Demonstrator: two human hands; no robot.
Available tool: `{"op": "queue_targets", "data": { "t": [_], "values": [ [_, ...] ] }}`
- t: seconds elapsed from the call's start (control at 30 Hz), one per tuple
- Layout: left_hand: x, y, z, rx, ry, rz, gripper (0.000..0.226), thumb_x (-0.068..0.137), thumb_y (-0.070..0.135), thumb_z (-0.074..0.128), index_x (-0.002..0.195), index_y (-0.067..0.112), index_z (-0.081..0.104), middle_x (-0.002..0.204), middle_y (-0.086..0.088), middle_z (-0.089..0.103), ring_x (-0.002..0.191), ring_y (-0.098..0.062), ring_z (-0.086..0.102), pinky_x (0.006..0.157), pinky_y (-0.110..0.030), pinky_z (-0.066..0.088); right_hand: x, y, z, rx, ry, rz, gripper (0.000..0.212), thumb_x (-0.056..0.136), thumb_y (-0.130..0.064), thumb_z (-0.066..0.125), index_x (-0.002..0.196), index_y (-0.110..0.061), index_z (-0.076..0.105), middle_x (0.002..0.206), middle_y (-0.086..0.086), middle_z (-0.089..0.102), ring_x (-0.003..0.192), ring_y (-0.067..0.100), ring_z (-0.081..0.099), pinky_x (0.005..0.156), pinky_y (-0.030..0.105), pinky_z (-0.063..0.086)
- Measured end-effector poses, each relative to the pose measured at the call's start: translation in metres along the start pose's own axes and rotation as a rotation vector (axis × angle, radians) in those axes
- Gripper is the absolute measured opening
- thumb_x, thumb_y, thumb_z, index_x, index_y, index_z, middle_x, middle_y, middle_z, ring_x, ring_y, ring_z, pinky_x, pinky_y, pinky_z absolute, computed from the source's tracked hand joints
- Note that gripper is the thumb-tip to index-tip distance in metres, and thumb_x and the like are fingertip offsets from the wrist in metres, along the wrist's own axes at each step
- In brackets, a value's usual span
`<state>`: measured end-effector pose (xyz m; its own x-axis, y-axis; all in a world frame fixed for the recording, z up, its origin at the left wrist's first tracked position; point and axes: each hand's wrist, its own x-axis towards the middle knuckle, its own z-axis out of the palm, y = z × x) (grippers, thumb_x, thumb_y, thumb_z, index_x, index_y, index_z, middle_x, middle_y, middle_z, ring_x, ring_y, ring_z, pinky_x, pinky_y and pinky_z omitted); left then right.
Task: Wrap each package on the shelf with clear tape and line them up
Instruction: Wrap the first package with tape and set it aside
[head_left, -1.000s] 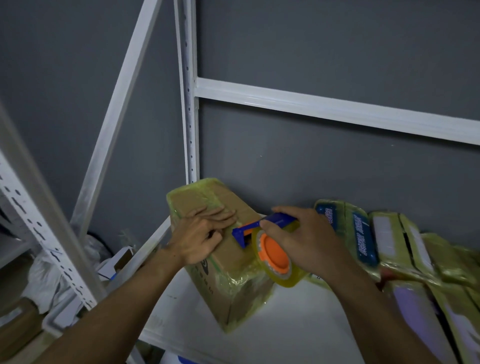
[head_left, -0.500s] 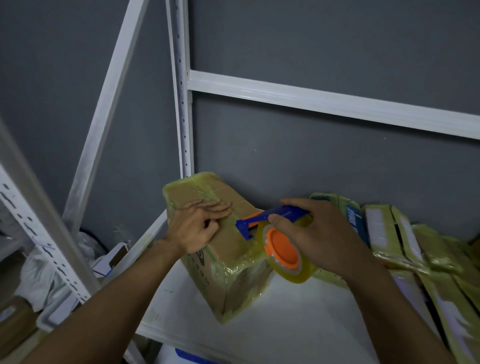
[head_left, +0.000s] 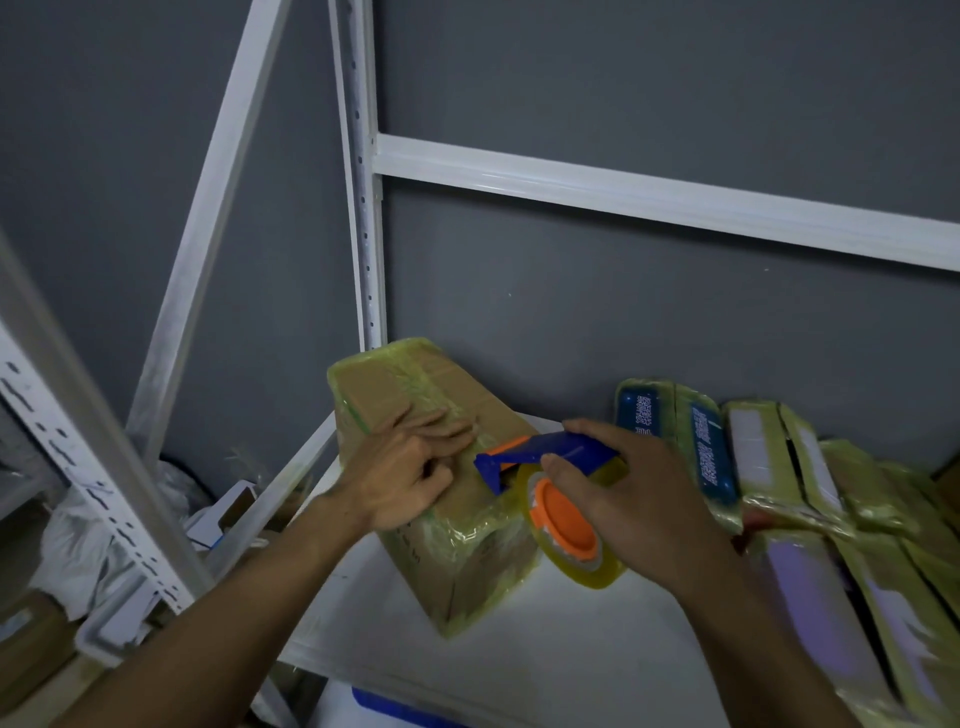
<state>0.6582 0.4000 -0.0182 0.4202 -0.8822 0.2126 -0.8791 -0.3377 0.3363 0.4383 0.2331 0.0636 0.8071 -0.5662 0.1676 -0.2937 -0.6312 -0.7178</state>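
Cardboard box (head_left: 395, 387), centre frame on the shelf (head_left: 519, 654), long axis running upper left to lower right. Left hand (head_left: 410, 467) presses flat on its top. Right hand (head_left: 641, 499) grips the tape dispenser (head_left: 563, 451), blade end at the box just right of the left fingertips. Next pull likely rightward.

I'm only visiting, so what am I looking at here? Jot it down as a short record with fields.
place: white shelf against a grey wall
left hand: fingers pressed flat on top of the cardboard box
right hand: grips the tape dispenser, which has a blue handle and an orange hub, at the box's right side
box wrap: shiny clear tape over its edges and lower corner
neighbours: wrapped packages leaning together at the right
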Motion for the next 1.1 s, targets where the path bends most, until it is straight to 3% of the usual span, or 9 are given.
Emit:
{"op": "queue_targets", "data": {
  "t": [0.23, 0.33, 0.47, 0.67, 0.83, 0.9, 1.0, 1.1],
  "values": [
    [0.000, 0.006, 0.010, 0.025, 0.150, -0.021, 0.065, 0.086, 0.039, 0.023, 0.142, 0.039, 0.054, 0.147, 0.030, 0.040, 0.147, -0.003, 0.032, 0.119, -0.027, 0.014, 0.005, 0.001, 0.007, -0.009, 0.041, -0.030, 0.044, 0.086, -0.055, 0.073, 0.128, -0.043, 0.063, 0.101, -0.035, 0.057, 0.108, 0.005, 0.060, 0.097, 0.038, 0.055],
    [0.014, -0.003, 0.004, 0.024, 0.121, -0.033, 0.067, 0.085, 0.041, 0.019, 0.142, 0.039, 0.054, 0.147, 0.029, 0.043, 0.147, -0.005, 0.033, 0.119, -0.028, 0.015, 0.014, -0.003, 0.013, -0.012, 0.058, -0.028, 0.045, 0.088, -0.055, 0.071, 0.130, -0.041, 0.062, 0.101, -0.032, 0.059, 0.111, 0.008, 0.059, 0.099, 0.041, 0.053],
    [0.028, -0.013, -0.003, 0.022, 0.088, -0.016, 0.070, 0.084, 0.042, 0.018, 0.145, 0.038, 0.052, 0.150, 0.027, 0.043, 0.148, -0.006, 0.030, 0.122, -0.032, 0.015, 0.025, -0.005, 0.017, -0.015, 0.054, -0.017, 0.052, 0.088, -0.058, 0.068, 0.136, -0.040, 0.059, 0.121, -0.020, 0.060, 0.122, 0.015, 0.056, 0.102, 0.045, 0.052],
    [0.028, -0.012, -0.001, -0.004, 0.145, -0.009, 0.068, 0.084, 0.039, 0.020, 0.139, 0.034, 0.060, 0.145, 0.022, 0.052, 0.145, -0.006, 0.037, 0.121, -0.035, 0.022, 0.026, 0.003, 0.017, 0.009, 0.047, -0.004, 0.054, 0.087, -0.059, 0.069, 0.136, -0.040, 0.059, 0.114, -0.024, 0.058, 0.116, 0.009, 0.058, 0.094, 0.032, 0.053],
    [0.028, -0.014, -0.001, -0.018, 0.172, 0.006, 0.067, 0.085, 0.038, 0.022, 0.136, 0.031, 0.063, 0.142, 0.020, 0.055, 0.143, -0.008, 0.040, 0.120, -0.038, 0.026, 0.018, 0.003, 0.013, 0.036, 0.044, -0.006, 0.055, 0.085, -0.061, 0.070, 0.135, -0.042, 0.058, 0.116, -0.025, 0.061, 0.116, 0.009, 0.058, 0.099, 0.040, 0.054],
    [0.029, -0.013, -0.001, -0.023, 0.176, 0.004, 0.067, 0.085, 0.039, 0.021, 0.135, 0.030, 0.064, 0.141, 0.019, 0.057, 0.143, -0.009, 0.042, 0.120, -0.040, 0.027, 0.013, 0.006, 0.007, 0.040, 0.056, -0.006, 0.052, 0.084, -0.062, 0.070, 0.131, -0.045, 0.059, 0.108, -0.032, 0.060, 0.111, 0.003, 0.060, 0.096, 0.037, 0.055],
    [0.031, -0.012, -0.001, -0.037, 0.190, 0.008, 0.067, 0.084, 0.039, 0.022, 0.133, 0.028, 0.066, 0.140, 0.018, 0.058, 0.141, -0.010, 0.044, 0.120, -0.039, 0.028, 0.004, 0.014, -0.001, 0.050, 0.066, -0.012, 0.037, 0.086, -0.058, 0.073, 0.119, -0.054, 0.057, 0.099, -0.047, 0.057, 0.102, -0.020, 0.054, 0.082, 0.019, 0.049],
    [0.030, -0.012, 0.000, -0.037, 0.189, 0.024, 0.066, 0.084, 0.040, 0.023, 0.134, 0.028, 0.066, 0.140, 0.017, 0.058, 0.142, -0.010, 0.044, 0.120, -0.040, 0.028, -0.007, 0.017, -0.002, 0.056, 0.072, -0.012, 0.030, 0.087, -0.057, 0.073, 0.109, -0.060, 0.053, 0.098, -0.049, 0.055, 0.101, -0.030, 0.045, 0.076, 0.012, 0.042]
  ]
}}
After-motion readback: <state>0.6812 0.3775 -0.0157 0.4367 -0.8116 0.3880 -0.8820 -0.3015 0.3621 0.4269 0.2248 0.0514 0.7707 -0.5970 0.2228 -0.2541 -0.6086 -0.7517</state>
